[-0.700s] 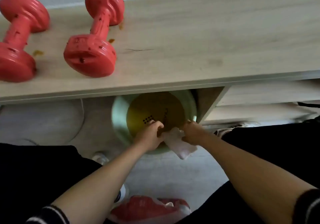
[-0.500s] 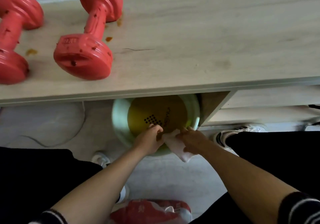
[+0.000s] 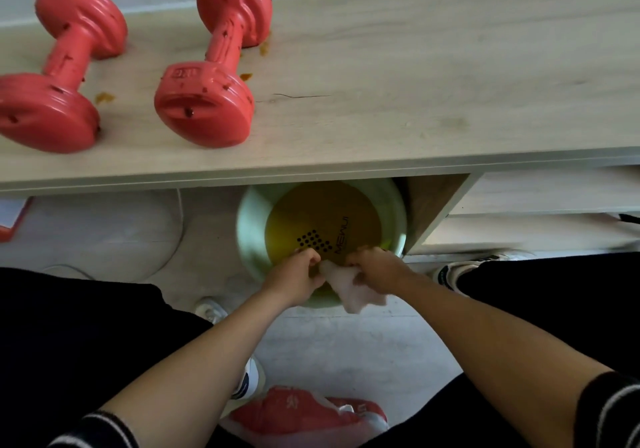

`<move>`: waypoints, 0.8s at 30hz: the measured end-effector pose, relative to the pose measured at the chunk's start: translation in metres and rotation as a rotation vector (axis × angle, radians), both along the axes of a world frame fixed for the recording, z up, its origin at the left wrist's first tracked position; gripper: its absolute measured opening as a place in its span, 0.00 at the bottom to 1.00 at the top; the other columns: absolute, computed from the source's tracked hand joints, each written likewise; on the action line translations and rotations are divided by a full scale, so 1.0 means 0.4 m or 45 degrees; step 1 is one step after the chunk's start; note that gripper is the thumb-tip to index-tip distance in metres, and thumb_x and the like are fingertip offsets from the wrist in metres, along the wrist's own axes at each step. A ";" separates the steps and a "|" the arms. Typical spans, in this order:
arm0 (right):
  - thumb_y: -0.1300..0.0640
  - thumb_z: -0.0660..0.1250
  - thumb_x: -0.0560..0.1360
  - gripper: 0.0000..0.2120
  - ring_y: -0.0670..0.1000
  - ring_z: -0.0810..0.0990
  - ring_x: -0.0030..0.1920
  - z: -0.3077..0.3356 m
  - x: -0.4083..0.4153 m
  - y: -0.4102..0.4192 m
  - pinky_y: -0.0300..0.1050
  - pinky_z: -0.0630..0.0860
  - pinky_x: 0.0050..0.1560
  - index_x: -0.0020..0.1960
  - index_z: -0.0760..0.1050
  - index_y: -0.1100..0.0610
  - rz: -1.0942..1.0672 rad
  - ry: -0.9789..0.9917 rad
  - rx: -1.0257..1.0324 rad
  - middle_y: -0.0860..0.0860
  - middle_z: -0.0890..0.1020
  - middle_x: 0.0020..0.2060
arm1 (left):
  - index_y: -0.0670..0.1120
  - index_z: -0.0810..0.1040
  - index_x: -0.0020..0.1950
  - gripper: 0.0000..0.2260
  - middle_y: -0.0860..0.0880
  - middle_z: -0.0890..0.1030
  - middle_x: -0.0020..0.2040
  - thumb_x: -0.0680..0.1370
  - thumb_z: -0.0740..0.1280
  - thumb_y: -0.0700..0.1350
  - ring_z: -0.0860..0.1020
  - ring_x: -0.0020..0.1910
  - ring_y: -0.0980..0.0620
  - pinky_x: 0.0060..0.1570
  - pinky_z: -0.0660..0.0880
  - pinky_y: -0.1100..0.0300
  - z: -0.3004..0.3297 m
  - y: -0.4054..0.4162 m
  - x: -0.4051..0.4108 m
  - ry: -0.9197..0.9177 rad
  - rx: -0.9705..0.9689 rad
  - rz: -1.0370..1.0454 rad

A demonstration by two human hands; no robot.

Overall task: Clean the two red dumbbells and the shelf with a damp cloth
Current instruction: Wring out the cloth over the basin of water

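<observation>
Two red dumbbells lie on the light wooden shelf [image 3: 415,101]: the left dumbbell [image 3: 59,77] at the far left, the right dumbbell [image 3: 214,67] beside it. Both carry dark specks, and orange stains dot the shelf around them. Below the shelf's front edge, my left hand [image 3: 298,278] and my right hand [image 3: 377,269] both grip a pale pink cloth [image 3: 349,288] between them, over the near rim of a pale green basin [image 3: 249,236] holding yellowish water.
The basin stands on the floor, partly under the shelf. A brown side panel [image 3: 433,205] and lower boards lie to its right. A red and white bag [image 3: 304,413] lies on the floor between my legs. A white cable [image 3: 176,240] runs at left.
My hands keep hold of the cloth over the basin and have barely shifted. The view has tilted, so the dumbbells now sit lower and further right in the picture.
</observation>
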State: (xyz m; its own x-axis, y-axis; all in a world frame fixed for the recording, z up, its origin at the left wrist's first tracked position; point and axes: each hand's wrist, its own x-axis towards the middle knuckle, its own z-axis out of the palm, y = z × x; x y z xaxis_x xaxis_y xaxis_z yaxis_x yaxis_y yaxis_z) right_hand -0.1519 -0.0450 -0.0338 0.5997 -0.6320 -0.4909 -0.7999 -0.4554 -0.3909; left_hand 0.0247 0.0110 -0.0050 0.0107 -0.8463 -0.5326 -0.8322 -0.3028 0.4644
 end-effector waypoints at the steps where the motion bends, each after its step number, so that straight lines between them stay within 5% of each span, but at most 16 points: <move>1: 0.55 0.65 0.76 0.14 0.54 0.76 0.56 0.020 0.013 0.003 0.51 0.74 0.56 0.61 0.73 0.53 -0.067 -0.061 0.020 0.53 0.77 0.55 | 0.46 0.72 0.62 0.18 0.49 0.76 0.61 0.76 0.67 0.53 0.76 0.57 0.49 0.55 0.74 0.54 0.010 0.003 0.001 0.003 -0.007 0.023; 7: 0.50 0.65 0.76 0.14 0.56 0.77 0.48 0.145 0.082 0.025 0.49 0.73 0.45 0.54 0.72 0.58 -0.391 -0.341 0.054 0.56 0.78 0.48 | 0.43 0.66 0.61 0.26 0.48 0.73 0.52 0.72 0.70 0.56 0.73 0.48 0.51 0.40 0.67 0.61 0.107 0.020 0.022 0.184 -0.104 0.387; 14: 0.46 0.61 0.78 0.15 0.50 0.74 0.38 0.303 0.098 0.059 0.39 0.67 0.31 0.43 0.70 0.58 -0.345 -0.363 0.061 0.51 0.75 0.37 | 0.45 0.77 0.48 0.04 0.49 0.76 0.41 0.75 0.70 0.42 0.72 0.37 0.55 0.35 0.66 0.64 0.248 0.052 0.075 0.481 -0.308 0.360; 19: 0.44 0.61 0.77 0.19 0.52 0.72 0.36 0.444 0.094 0.094 0.45 0.66 0.34 0.36 0.70 0.57 -0.120 -0.274 -0.209 0.50 0.73 0.31 | 0.47 0.78 0.44 0.01 0.49 0.78 0.39 0.75 0.69 0.42 0.74 0.37 0.54 0.39 0.70 0.60 0.391 0.062 0.086 0.560 -0.369 0.321; 24: 0.52 0.71 0.71 0.11 0.49 0.74 0.36 0.576 0.066 0.118 0.50 0.74 0.41 0.36 0.71 0.55 -0.166 -0.673 -0.432 0.49 0.75 0.34 | 0.45 0.77 0.44 0.04 0.49 0.78 0.35 0.77 0.68 0.44 0.76 0.31 0.56 0.28 0.71 0.67 0.525 0.075 0.069 0.708 -0.425 0.251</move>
